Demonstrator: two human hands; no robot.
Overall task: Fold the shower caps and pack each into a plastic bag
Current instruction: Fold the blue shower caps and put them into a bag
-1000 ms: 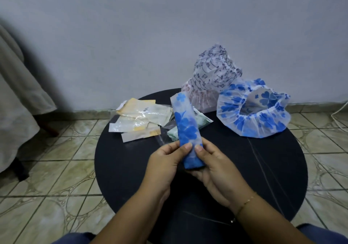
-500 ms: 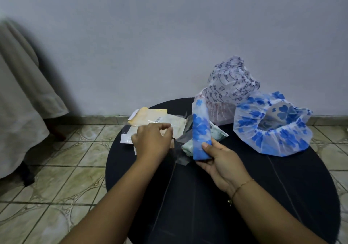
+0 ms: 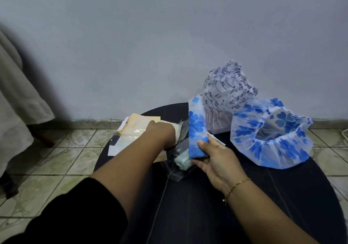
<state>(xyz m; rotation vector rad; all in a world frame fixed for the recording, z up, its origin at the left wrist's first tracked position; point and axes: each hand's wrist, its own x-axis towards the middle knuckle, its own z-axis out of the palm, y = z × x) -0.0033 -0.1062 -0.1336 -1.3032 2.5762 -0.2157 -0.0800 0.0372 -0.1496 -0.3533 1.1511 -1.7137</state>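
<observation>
Folded shower cap [image 3: 196, 128], blue-flowered, rolled into a long strip and held upright over the middle of the round dark worktop [image 3: 263, 196]; the right hand [image 3: 216, 159] grips its lower end only, thumb across the front. The left hand [image 3: 160, 132] lies on the stack of plastic bags [image 3: 131, 130] at the far left edge of the worktop, its fingers hidden behind the knuckles, so whether it has a bag pinched cannot be told.

Risks, as they appear from here: the strip is held at one end, and its free upper part (springy gathered plastic) may well open out and undo the fold; the bags are slick and stacked, so more than one might lift together, or the pile might slide off the near rim. A packed pale-green cap in its clear bag [image 3: 181, 159] lies just under the right hand and could be knocked aside. Two unfolded caps, one blue-flowered [image 3: 269, 140] and one patterned with dark notes [image 3: 227, 93], sit behind.

Against the earlier frame: both hands then held the strip; now the left has gone over to the bags and the right alone keeps the strip
</observation>
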